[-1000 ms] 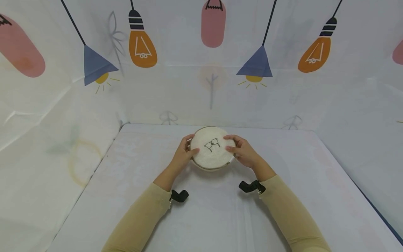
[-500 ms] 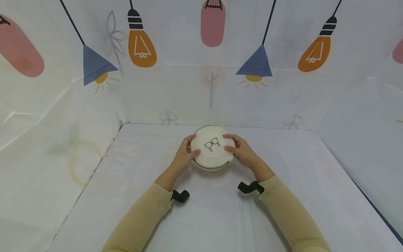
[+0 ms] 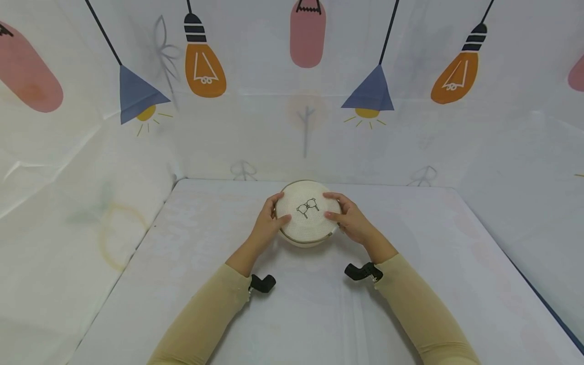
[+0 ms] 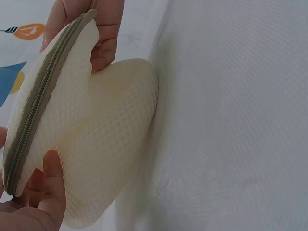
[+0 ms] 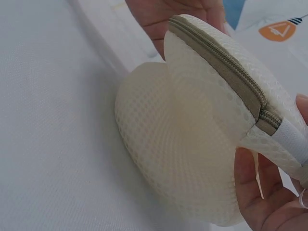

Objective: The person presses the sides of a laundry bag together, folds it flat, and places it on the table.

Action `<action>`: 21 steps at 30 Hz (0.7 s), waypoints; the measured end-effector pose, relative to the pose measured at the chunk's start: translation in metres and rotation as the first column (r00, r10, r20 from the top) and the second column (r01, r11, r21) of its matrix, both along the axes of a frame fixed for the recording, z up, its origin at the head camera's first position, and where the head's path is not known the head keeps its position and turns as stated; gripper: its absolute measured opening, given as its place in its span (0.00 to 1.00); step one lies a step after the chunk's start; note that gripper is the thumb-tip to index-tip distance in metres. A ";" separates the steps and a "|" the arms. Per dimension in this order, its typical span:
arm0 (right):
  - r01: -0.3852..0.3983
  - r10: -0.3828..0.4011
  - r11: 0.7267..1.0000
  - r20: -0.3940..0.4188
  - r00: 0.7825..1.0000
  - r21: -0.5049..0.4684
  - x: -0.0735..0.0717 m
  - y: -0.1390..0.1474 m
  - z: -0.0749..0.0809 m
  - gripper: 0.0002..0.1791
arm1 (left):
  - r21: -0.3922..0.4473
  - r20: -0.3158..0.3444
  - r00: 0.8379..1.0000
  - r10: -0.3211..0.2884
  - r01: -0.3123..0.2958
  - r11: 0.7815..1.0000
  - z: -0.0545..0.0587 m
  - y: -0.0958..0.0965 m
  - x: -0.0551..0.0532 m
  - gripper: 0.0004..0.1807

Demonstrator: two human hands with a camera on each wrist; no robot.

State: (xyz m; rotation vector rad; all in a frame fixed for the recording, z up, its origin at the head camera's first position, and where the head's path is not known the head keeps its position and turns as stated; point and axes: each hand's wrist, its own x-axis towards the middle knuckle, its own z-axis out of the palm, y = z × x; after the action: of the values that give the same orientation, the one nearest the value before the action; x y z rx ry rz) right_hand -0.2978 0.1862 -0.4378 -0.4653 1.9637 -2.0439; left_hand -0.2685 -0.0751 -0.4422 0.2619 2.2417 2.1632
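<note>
While my left hand [image 3: 266, 220] and right hand [image 3: 355, 219] grip opposite sides of a zippered cream mesh pouch [image 3: 307, 223], I have it near the middle of the far edge of the white table [image 3: 310, 304], before a lamp-printed backdrop [image 3: 264, 132].

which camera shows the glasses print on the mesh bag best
The head view: it faces the side of the mesh bag bearing the whole glasses print. Both wrist views see the bag edge-on, showing none of the print.
</note>
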 end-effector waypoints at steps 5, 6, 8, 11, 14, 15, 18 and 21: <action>-0.005 0.005 1.000 -0.006 1.000 -0.003 -0.001 0.000 -0.001 0.33 | -0.063 -0.004 1.000 0.016 -0.016 0.998 0.002 0.002 0.003 0.35; -0.004 0.004 1.000 -0.004 1.000 -0.005 -0.001 0.000 -0.001 0.33 | -0.075 -0.001 1.000 0.020 -0.020 0.997 0.002 0.002 0.004 0.35; 0.000 0.000 1.000 0.000 1.000 -0.003 -0.001 0.000 0.000 0.33 | -0.091 0.002 1.000 0.022 -0.022 0.996 0.003 0.002 0.004 0.35; 0.002 -0.002 1.000 0.003 1.000 0.003 -0.001 -0.001 0.000 0.33 | -0.101 0.003 1.000 0.021 -0.020 0.995 0.004 0.002 0.004 0.36; 0.003 -0.003 1.000 0.000 1.000 0.015 -0.001 -0.002 0.001 0.34 | -0.076 0.014 1.000 -0.009 0.010 0.997 0.013 0.001 0.009 0.36; 0.003 -0.003 1.000 -0.002 1.000 0.021 0.000 -0.002 0.001 0.34 | -0.064 0.015 1.000 -0.018 0.019 0.998 0.012 0.001 0.008 0.36; 0.006 -0.006 0.999 -0.007 1.000 0.039 0.000 -0.002 0.003 0.34 | -0.029 0.016 0.999 -0.043 0.043 0.999 0.012 0.001 0.006 0.37; 0.011 -0.010 0.998 -0.011 1.000 0.054 0.000 -0.003 0.003 0.34 | -0.021 0.009 0.999 -0.038 0.038 0.999 0.002 0.000 0.000 0.38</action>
State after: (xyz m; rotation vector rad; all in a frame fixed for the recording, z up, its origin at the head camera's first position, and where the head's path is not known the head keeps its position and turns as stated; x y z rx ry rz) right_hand -0.2974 0.1834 -0.4347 -0.4557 2.0257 -1.9929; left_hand -0.2688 -0.0749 -0.4399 0.2921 2.2349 2.1165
